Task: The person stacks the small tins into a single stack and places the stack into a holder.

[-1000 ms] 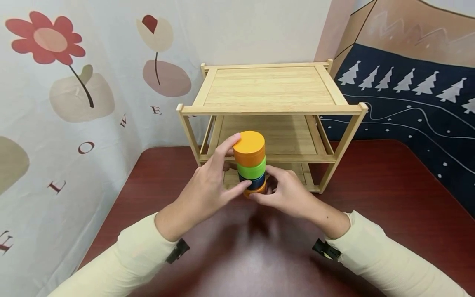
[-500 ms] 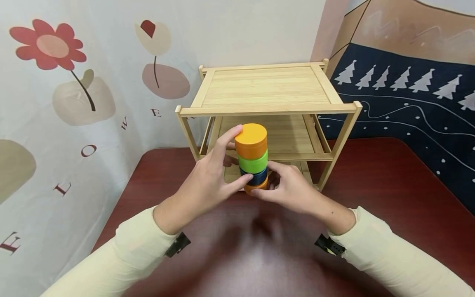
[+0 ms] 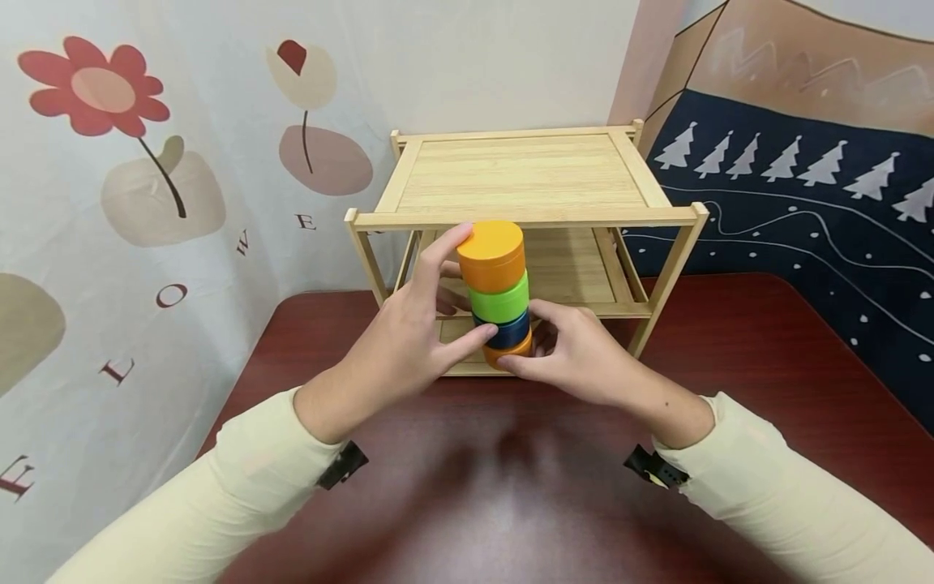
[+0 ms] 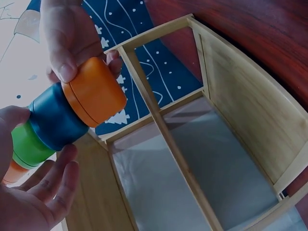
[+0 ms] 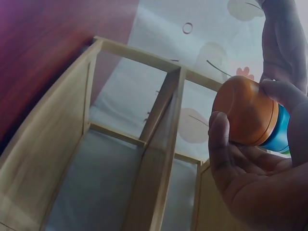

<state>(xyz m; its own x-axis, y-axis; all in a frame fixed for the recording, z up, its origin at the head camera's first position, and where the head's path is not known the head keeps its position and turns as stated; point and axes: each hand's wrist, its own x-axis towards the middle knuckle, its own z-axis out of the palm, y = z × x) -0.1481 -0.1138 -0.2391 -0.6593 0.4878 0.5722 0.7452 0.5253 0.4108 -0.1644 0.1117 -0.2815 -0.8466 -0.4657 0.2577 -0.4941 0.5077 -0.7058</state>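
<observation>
A stack of round lidded jars is held up in the air, tilted slightly, in front of the wooden rack. From the top come an orange jar (image 3: 494, 255), a green jar (image 3: 502, 303), a dark blue jar (image 3: 512, 332) and another orange jar (image 3: 508, 355). My left hand (image 3: 397, 332) grips the stack from the left, index finger at the top rim and thumb across the blue jar. At the bottom, my right hand (image 3: 584, 357) holds the lower orange jar (image 5: 245, 110) between thumb and fingers. The far sides of the jars are hidden in the head view.
Behind the hands stands a light wooden rack (image 3: 525, 217) with three shelves, its front rail near the stack. The dark red table (image 3: 503, 487) carries it. Printed cloths hang at the left and right.
Both hands have raised the jar stack a little, up toward the rack's top rail. Their hold on it looks the same. The head view has shifted slightly.
</observation>
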